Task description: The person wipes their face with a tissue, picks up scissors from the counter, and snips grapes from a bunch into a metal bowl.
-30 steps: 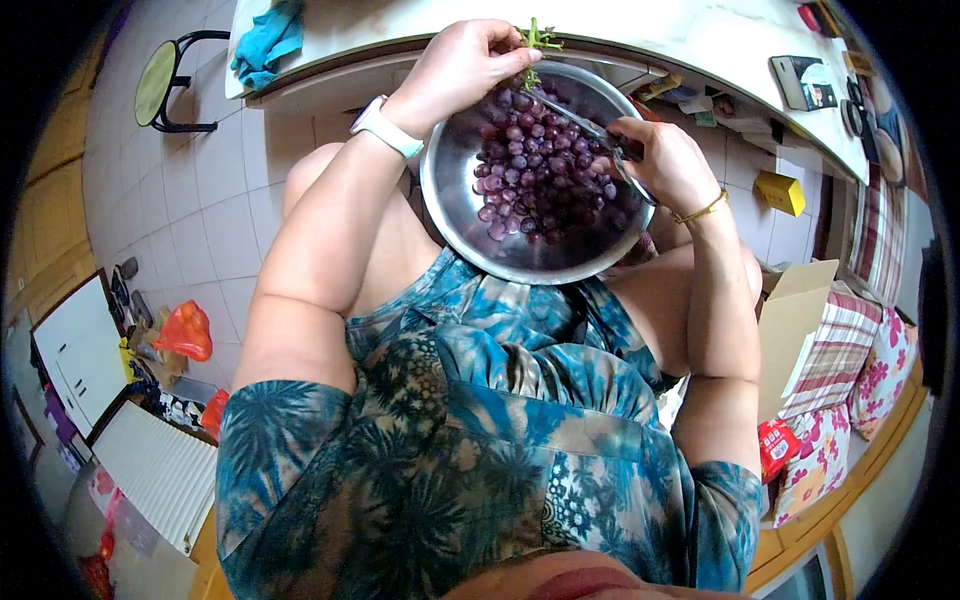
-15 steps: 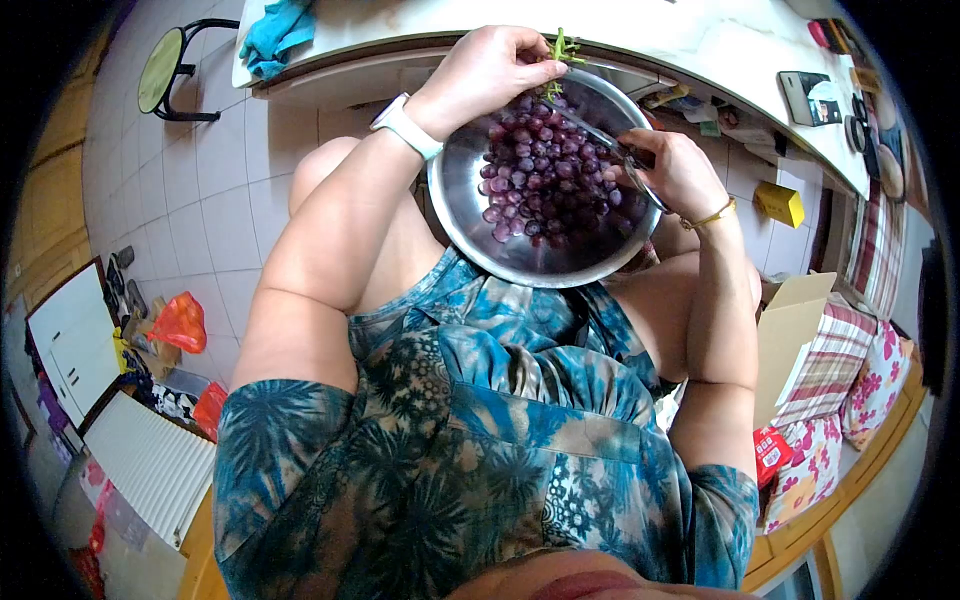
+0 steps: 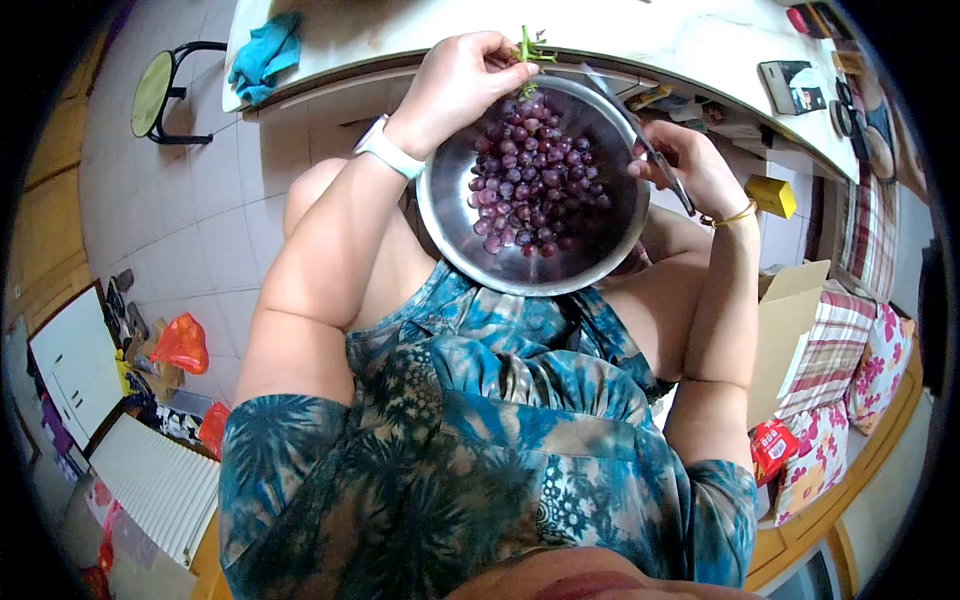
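Observation:
My left hand [image 3: 462, 82] pinches a green grape stem [image 3: 529, 46] above the far rim of a steel bowl. Some bare stalk ends stick out past the fingertips. Loose purple grapes [image 3: 535, 170] fill the middle of the bowl [image 3: 443, 215], which rests between my thighs. At the bowl's right rim, my right hand [image 3: 685, 160] is closed around a pair of scissors [image 3: 652, 150]. Their blades point up and left, away from the stem. The fingers partly hide the scissor handles.
A white table [image 3: 380, 30] runs across the front, with a teal cloth [image 3: 265, 58] and a phone [image 3: 793, 87] on it. A stool [image 3: 155, 95] stands at left. To the right are a yellow box [image 3: 771, 197] and an open cardboard box [image 3: 785, 335].
My right hand has drawn the scissors right, out from over the grapes to the bowl's rim. My left hand and the stem have shifted slightly left.

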Demonstrator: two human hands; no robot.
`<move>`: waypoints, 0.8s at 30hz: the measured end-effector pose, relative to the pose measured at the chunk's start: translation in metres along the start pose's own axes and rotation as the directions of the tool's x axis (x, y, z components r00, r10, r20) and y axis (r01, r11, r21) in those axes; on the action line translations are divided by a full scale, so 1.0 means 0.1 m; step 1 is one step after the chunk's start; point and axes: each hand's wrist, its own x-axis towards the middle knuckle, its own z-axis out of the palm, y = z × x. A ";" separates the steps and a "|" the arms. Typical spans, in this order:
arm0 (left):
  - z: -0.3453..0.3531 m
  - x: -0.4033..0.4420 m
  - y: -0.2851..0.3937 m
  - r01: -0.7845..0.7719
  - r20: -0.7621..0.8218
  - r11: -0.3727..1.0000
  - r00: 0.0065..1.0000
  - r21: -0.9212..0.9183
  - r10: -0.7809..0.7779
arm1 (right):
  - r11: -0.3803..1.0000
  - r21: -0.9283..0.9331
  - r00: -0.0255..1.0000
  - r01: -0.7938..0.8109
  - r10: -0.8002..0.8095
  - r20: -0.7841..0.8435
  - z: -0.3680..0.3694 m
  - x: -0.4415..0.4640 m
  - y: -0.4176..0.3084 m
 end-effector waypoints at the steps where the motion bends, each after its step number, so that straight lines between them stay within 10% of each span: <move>1: 0.01 -0.01 0.01 -0.054 -0.032 0.997 0.998 0.056 0.056 | 0.987 0.158 0.999 -0.040 0.040 0.004 0.01 0.01 0.03; 8: 0.11 -0.07 0.19 -0.058 -0.090 0.994 0.995 -0.088 0.050 | 0.924 0.112 0.822 0.365 -0.263 -0.505 0.52 0.37 -0.28; 19: 0.30 -0.06 0.21 0.053 -0.117 0.902 0.987 -0.429 -0.113 | 0.889 -0.238 0.616 0.392 -0.445 -0.649 0.73 0.49 -0.64; 24: 0.22 -0.04 0.18 -0.057 -0.184 0.980 0.983 -0.192 0.021 | 0.884 -0.236 0.595 0.405 -0.450 -0.666 0.73 0.63 -0.60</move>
